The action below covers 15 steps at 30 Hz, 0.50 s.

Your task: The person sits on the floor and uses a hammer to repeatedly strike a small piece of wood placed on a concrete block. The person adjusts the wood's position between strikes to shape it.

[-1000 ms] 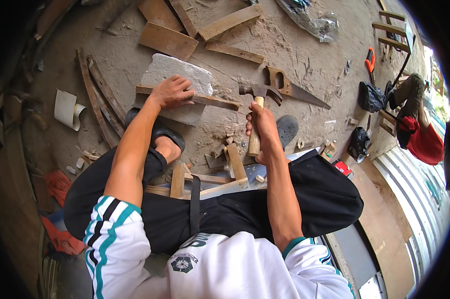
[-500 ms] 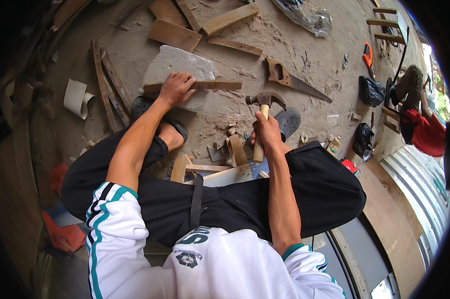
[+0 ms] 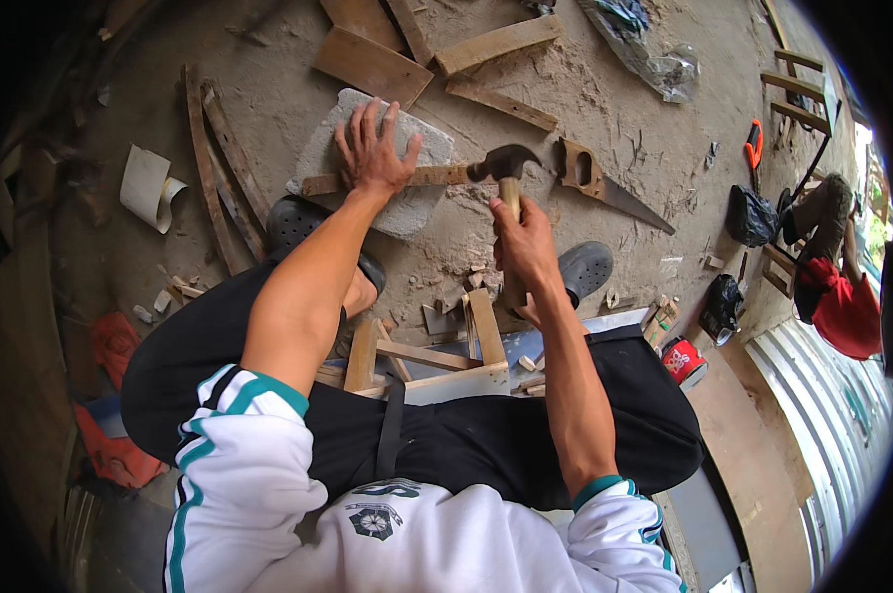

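My left hand (image 3: 377, 158) lies with fingers spread over a narrow wooden strip (image 3: 432, 176) and the rough grey-white block (image 3: 422, 212) beneath it. The strip rests across the block, partly covered by my palm. My right hand (image 3: 526, 242) is wrapped around the wooden handle of a claw hammer (image 3: 509, 163). The hammer's dark head is up, overlapping the strip's right end in the view; whether they touch I cannot tell. Between my legs sits a small wooden frame (image 3: 429, 356) made of joined pieces.
A handsaw (image 3: 609, 186) lies right of the hammer. Boards (image 3: 372, 64) are scattered at the far side, long strips (image 3: 204, 168) to the left. Near my right knee stands a red can (image 3: 684, 361). Another person in red (image 3: 842, 306) sits at the far right.
My left hand has opened from its curled grip on the strip and spread out flat. The hammer has risen slightly and moved closer to the strip's right end. The whole view has shifted somewhat.
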Motion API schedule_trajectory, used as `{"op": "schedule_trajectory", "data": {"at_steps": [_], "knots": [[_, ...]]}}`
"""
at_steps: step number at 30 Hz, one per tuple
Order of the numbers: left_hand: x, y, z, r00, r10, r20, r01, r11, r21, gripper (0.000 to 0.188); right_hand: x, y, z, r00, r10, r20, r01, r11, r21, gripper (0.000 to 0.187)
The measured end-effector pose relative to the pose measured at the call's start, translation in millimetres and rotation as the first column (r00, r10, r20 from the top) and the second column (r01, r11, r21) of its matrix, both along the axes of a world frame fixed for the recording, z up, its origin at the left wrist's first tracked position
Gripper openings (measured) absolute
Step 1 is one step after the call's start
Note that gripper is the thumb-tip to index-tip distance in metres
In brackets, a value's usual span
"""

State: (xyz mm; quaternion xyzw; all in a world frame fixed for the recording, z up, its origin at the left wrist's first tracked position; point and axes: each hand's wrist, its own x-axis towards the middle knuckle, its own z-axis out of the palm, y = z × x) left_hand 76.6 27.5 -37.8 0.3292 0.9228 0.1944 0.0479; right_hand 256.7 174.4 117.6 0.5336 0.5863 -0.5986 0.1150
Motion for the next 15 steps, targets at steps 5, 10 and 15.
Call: {"op": "schedule_trajectory", "data": {"at_steps": [5, 10, 15], "knots": [[3, -2, 5, 0.999, 0.018, 0.032, -0.016, 0.999, -0.046, 0.066, -24, 19, 0, 0.995, -0.041, -0.096, 0.05, 0.995, 0.089, 0.035], [-1, 4, 10, 0.998, 0.016, 0.066, -0.011, 0.997, -0.075, 0.064, -7, -15, -10, 0.978, 0.203, 0.053, -0.206, 0.977, 0.055, 0.037], [-6, 0, 8, 0.998, 0.001, 0.07, 0.004, 0.997, -0.072, 0.063, -32, 14, 45, 0.999, 0.03, 0.018, -0.028, 0.993, -0.119, 0.029]]}}
